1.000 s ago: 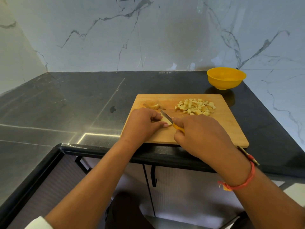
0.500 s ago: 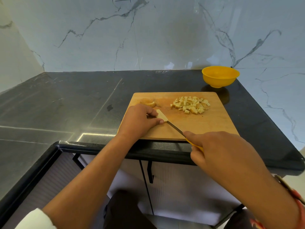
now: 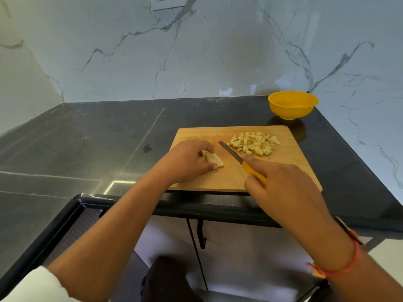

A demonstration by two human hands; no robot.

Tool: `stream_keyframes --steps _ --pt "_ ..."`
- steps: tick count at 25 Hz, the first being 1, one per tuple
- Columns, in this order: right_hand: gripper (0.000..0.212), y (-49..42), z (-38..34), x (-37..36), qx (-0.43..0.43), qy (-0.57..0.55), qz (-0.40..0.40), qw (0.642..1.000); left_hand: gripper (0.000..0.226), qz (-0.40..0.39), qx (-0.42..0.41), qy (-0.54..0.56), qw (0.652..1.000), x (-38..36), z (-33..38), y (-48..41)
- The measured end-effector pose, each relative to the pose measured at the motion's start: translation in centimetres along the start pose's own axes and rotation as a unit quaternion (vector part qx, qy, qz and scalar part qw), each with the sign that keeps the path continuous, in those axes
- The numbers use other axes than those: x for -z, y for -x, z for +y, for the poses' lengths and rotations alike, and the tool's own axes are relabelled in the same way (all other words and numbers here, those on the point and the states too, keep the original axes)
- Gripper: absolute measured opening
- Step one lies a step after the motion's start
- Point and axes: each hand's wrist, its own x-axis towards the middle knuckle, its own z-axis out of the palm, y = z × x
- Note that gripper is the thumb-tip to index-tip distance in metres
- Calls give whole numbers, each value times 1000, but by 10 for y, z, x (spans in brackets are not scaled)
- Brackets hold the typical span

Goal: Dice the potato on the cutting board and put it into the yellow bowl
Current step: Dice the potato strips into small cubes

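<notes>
Now the left hand pinches a pale flat potato slice on the smooth wooden cutting board. Right hand grips the yellow-handled steel knife, forefinger along its spine, beside chunky potato cubes.

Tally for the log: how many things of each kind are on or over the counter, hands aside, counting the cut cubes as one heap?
yellow bowl: 1
cutting board: 1
knife: 1
uncut potato slice: 1
heap of potato cubes: 1
Total: 5
</notes>
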Motion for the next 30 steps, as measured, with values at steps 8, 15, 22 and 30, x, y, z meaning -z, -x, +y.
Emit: stream_keyframes --steps 8,15,22,30 --pt "48 -33 3 -30 -18 -25 24 999 57 -21 -22 -24 999 1 -5 -11" --pt "47 -32 7 -35 -24 -30 49 998 55 11 -33 37 999 -7 -10 -18" --pt "46 -32 7 -36 -16 -19 57 998 45 28 -34 65 997 -12 -11 -20" --pt "48 -33 6 -36 3 -38 37 999 52 110 44 62 991 -15 -18 -4"
